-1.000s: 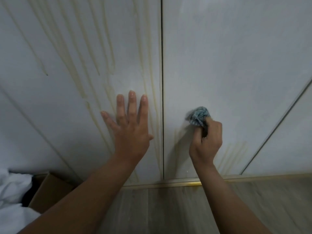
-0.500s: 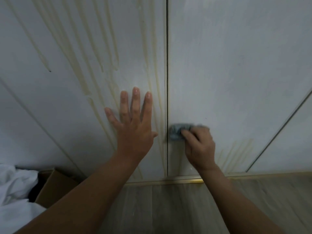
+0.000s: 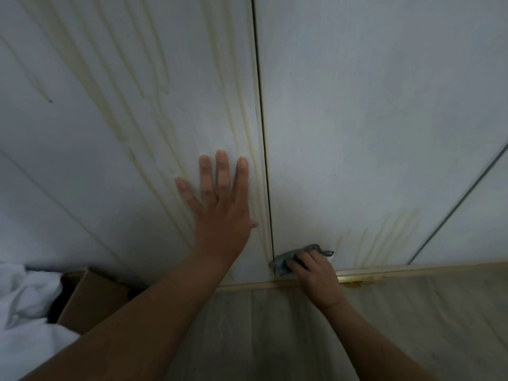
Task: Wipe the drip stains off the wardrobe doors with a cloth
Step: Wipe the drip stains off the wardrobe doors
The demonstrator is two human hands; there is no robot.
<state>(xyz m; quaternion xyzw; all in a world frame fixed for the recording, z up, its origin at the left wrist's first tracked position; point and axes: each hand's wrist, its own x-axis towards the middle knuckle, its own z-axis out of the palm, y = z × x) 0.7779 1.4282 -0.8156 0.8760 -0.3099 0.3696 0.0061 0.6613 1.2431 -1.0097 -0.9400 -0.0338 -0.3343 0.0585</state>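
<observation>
Yellowish drip stains (image 3: pixel 132 92) left of door seam (image 3: pixel 264 133): untouched | low right of seam: streaks (image 3: pixel 384 237) remain | cloth (image 3: pixel 286 261) at seam's foot, held in right hand (image 3: pixel 316 273) grip | left hand (image 3: pixel 220 207) flat, grip wide, left of seam | est. roughly half done

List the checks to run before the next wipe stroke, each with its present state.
1. Cloth secure in the grip of the right hand: ok, fingers curl round it low on the right door.
2. Left hand braced flat on the left door: ok.
3. Right door stain-free: not ok, streaks beside the cloth.
4. Left door stain-free: not ok, long drip stains.
5. Bottom rail clean: not ok, yellow residue.
6. Cloth clean enough: cannot tell.
</observation>
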